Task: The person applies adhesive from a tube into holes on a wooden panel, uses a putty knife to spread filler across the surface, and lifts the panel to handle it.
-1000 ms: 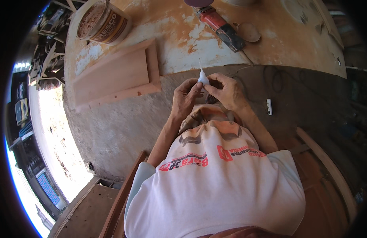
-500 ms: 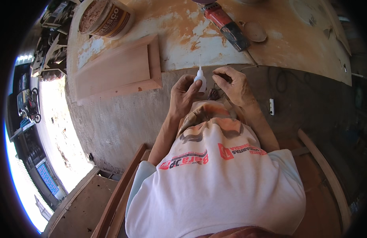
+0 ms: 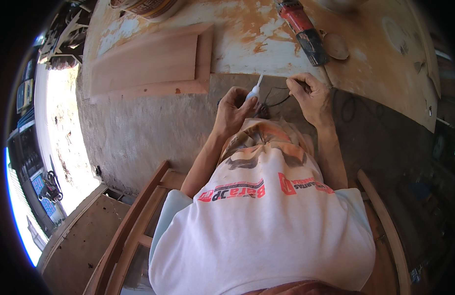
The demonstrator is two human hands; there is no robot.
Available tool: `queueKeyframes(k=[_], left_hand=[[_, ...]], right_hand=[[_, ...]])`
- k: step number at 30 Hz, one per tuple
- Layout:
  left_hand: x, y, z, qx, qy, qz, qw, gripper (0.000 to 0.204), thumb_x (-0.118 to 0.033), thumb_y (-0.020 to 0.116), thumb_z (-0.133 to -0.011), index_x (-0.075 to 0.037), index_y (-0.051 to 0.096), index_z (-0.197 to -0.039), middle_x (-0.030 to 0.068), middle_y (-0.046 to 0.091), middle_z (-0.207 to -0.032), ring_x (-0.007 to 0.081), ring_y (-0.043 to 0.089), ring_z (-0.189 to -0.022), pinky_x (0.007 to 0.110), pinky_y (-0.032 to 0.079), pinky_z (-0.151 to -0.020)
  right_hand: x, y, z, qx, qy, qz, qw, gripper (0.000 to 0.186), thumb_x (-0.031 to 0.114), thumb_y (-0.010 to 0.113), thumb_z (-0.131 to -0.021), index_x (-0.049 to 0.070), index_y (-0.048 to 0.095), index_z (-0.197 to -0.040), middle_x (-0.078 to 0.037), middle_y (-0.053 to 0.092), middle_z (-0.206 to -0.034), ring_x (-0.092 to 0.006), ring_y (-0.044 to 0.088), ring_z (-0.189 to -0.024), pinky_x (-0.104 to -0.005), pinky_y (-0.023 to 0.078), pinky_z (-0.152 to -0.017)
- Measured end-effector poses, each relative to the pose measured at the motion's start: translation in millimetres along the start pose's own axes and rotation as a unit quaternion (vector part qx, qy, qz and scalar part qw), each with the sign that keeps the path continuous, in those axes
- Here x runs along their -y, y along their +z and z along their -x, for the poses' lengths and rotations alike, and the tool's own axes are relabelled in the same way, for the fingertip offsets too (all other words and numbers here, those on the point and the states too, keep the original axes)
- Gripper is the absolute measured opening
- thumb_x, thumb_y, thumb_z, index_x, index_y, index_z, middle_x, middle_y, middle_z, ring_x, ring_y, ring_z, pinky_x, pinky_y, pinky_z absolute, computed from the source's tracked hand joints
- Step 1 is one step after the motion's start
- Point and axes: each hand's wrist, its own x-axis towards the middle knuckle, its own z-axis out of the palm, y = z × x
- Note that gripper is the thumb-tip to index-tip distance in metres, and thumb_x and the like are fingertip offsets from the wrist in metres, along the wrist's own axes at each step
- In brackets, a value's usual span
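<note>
Two bare hands in the head view, apart from each other. Left hand (image 3: 236,109) grips a small white bottle (image 3: 254,92), fingers wrapped around its body, thumb pressed on the near side; nozzle points up and slightly right, by the near edge of the counter (image 3: 232,60). Right hand (image 3: 314,100) is raised to the bottle's right, not touching it. Thumb and forefinger bend toward each other; from my remote post I cannot tell whether they pinch something small.

Progress, my judgement: bottle picked up, nozzle clear of both hands. I make out no fresh drops on the counter or the wooden panel (image 3: 151,61), so anything beyond the holding I count as undone. Neither hand touches the panel or the red-and-black power tool (image 3: 308,40).

Hard to read: bottle's lower body hidden in the left hand; fill level and any tip cap unclear. Tool's head and the bucket (image 3: 156,9) cut off above. Dark cable (image 3: 280,102) between the hands, ends lost to me.
</note>
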Motion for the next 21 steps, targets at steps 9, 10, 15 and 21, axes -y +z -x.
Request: queueKeyframes(k=[9, 10, 15, 21], left_hand=[[53, 1, 4, -0.004, -0.045, 0.211, 0.976, 0.028, -0.015, 0.067, -0.099, -0.005, 0.042, -0.106, 0.0129, 0.065, -0.109, 0.0206, 0.069, -0.101, 0.037, 0.064, -0.084], [56, 1, 4, -0.01, -0.048, 0.219, 0.974, 0.028, -0.015, 0.067, -0.099, -0.005, 0.042, -0.106, 0.0117, 0.064, -0.107, 0.0193, 0.068, -0.101, 0.036, 0.063, -0.084], [76, 6, 0, -0.062, 0.032, 0.151, 0.986, 0.024, -0.014, 0.063, -0.1, -0.006, 0.042, -0.107, 0.0051, 0.058, -0.099, 0.0106, 0.059, -0.09, 0.028, 0.054, -0.079], [57, 17, -2, -0.161, 0.078, 0.045, 0.983, 0.031, -0.025, 0.059, -0.104, -0.002, 0.046, -0.121, -0.0003, 0.051, -0.093, 0.0073, 0.047, -0.08, 0.023, 0.042, -0.07]], right_hand=[[-20, 0, 16, 0.044, 0.066, 0.041, 0.996, 0.018, 0.017, 0.071, -0.097, 0.0, 0.07, -0.098, -0.001, 0.066, -0.077, -0.0056, 0.057, -0.071, -0.0246, 0.049, -0.065], [-21, 1, 16, 0.049, 0.073, 0.045, 0.995, 0.018, 0.018, 0.071, -0.096, 0.0, 0.07, -0.098, -0.001, 0.066, -0.078, -0.006, 0.058, -0.072, -0.0249, 0.049, -0.066], [-25, 3, 18, 0.076, 0.068, 0.073, 0.992, 0.019, 0.019, 0.071, -0.096, 0.0, 0.07, -0.1, -0.003, 0.068, -0.081, -0.0085, 0.06, -0.073, -0.027, 0.051, -0.068], [-26, 4, 19, 0.107, 0.067, 0.1, 0.987, 0.021, 0.02, 0.071, -0.095, 0.0, 0.07, -0.101, -0.006, 0.071, -0.083, -0.0109, 0.063, -0.075, -0.0286, 0.052, -0.07]])
